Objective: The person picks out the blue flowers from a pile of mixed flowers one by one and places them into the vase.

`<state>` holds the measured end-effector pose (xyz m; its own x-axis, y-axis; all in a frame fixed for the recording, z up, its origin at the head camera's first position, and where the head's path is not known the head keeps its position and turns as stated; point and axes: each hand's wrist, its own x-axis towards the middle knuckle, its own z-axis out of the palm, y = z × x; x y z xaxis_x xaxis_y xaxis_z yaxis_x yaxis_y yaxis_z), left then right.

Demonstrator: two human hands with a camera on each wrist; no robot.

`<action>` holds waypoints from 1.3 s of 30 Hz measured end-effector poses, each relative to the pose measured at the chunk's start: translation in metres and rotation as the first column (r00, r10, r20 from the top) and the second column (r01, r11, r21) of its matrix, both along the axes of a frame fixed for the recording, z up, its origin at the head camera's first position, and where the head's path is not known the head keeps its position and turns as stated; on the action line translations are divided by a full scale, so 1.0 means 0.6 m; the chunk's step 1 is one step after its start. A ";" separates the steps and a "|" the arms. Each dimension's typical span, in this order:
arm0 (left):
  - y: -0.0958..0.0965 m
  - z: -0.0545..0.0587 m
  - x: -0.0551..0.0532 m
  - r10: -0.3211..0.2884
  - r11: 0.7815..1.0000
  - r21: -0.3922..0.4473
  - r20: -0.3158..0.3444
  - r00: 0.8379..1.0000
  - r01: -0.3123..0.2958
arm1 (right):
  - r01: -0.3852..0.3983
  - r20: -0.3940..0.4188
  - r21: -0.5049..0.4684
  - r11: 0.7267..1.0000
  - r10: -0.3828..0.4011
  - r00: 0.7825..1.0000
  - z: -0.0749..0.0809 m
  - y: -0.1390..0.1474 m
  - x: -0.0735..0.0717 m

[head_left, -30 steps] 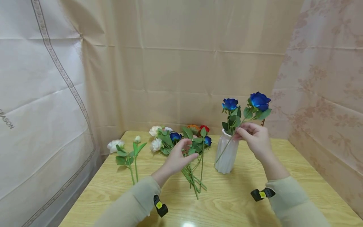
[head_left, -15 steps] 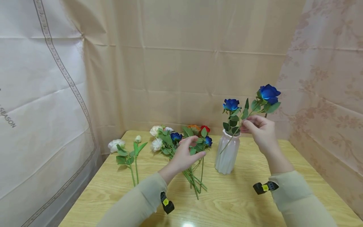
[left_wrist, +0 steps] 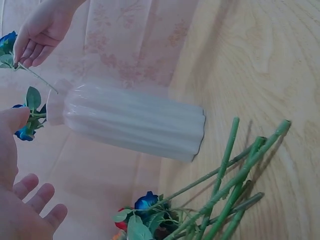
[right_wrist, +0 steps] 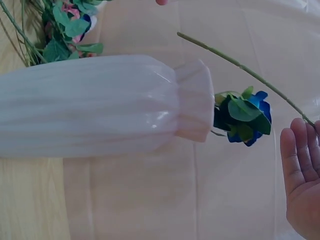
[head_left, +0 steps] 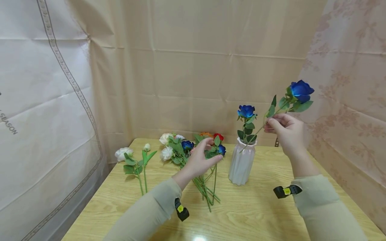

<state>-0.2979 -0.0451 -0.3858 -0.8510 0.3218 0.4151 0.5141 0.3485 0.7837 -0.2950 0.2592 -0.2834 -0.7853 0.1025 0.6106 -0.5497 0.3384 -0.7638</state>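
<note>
My right hand pinches the stem of a blue rose, whose bloom tilts up to the right. The stem's lower end slants down to the left, overlapping the vase's mouth in the head view; the right wrist view shows that bare stem end apart from the rim. A white fluted vase stands upright on the table, with another blue rose in it. To the vase's left, my left hand hovers with fingers spread and nothing held, over a pile of flowers.
The pile has white flowers, a red flower, an orange one and blue roses, their green stems pointing forward. Farther left lie a white flower and a white bud. Curtains hang behind the table.
My right hand has lifted the blue rose up and to the right, its stem end rising from the vase's side to its rim. My left hand has shifted slightly right and up.
</note>
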 end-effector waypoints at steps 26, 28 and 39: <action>0.025 0.051 -0.012 0.017 1.000 -0.023 -0.072 0.997 -0.019 | 0.073 -0.022 0.021 0.997 -0.072 0.997 0.061 0.033 -0.012; 0.027 0.055 -0.013 0.012 1.000 -0.014 -0.080 0.997 -0.014 | 0.073 -0.021 0.020 0.997 -0.072 0.997 0.064 0.034 -0.014; 0.035 0.060 -0.013 0.011 1.000 -0.010 -0.086 0.996 -0.012 | 0.095 -0.019 0.049 0.994 -0.094 0.995 0.062 0.038 -0.022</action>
<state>-0.3054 -0.0243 -0.3497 -0.8160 0.3170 0.4833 0.5752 0.3632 0.7330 -0.3081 0.2823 -0.2459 -0.7631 0.1450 0.6298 -0.5259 0.4271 -0.7355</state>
